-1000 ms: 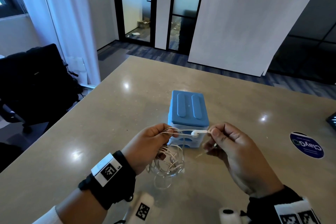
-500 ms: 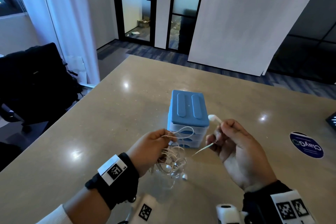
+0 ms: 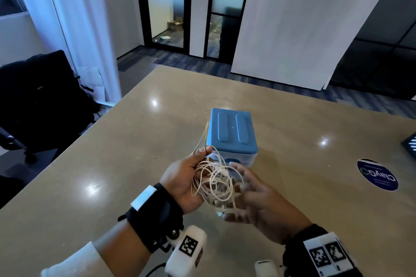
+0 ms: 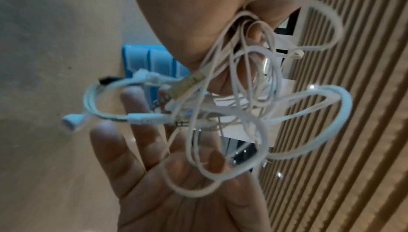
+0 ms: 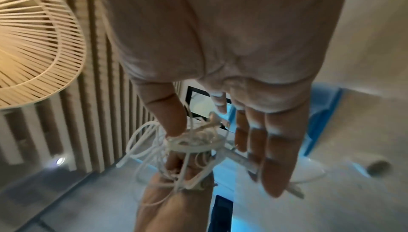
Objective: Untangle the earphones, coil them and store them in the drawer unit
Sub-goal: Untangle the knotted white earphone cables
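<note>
Earphones (image 3: 213, 183) are one loose white tangle held above the table (image 3: 90, 153) at centre frame, just in front of the blue drawer unit (image 3: 231, 135); the left hand (image 3: 182, 180) pinches a bunch of cable at its fingertips so loops hang free for sorting, I judge, while the right hand (image 3: 254, 200) sits flat-fingered against the tangle, gripping nothing. Head view blurs the detail; the left wrist view alone shows an earbud (image 4: 71, 122) at mid-left and the plug (image 4: 181, 123) inside the knot.
</note>
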The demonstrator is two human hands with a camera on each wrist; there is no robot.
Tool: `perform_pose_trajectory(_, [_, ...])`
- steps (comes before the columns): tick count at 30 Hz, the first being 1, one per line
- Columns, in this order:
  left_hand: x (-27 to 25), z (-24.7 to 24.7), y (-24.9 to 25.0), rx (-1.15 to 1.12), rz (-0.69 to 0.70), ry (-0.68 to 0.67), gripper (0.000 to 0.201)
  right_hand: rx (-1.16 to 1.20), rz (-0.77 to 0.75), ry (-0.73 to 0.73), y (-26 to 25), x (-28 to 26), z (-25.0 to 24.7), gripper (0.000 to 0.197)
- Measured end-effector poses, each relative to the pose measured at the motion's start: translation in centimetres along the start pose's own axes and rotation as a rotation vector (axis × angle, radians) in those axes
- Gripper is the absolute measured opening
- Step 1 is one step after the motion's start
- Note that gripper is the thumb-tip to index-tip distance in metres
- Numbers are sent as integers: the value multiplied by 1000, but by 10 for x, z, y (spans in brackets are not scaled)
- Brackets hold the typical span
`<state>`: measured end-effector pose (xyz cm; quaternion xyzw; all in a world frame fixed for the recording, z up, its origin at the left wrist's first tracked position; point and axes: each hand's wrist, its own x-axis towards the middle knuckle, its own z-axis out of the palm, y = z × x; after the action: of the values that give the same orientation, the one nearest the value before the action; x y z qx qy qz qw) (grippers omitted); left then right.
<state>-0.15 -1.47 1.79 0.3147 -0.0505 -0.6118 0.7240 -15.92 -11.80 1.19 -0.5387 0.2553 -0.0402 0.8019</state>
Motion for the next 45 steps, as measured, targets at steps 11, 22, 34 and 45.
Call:
perform_pose_trajectory(11, [11, -29, -21, 181, -12, 73, 54, 34, -59, 132, 0, 2, -7, 41])
perform_pose_trajectory(22, [-1, -31, -24, 390, -146, -140, 76, -121, -106, 206, -7, -1, -13, 46])
perform_pose_trajectory(34, [-3, -10, -24, 401, 71, -218, 66, -561, -386, 313, -21, -16, 5, 62])
perform_pose_trajectory(45, [-9, -7, -12, 264, 165, -151, 30, -547, -365, 146, -47, -40, 7, 56])
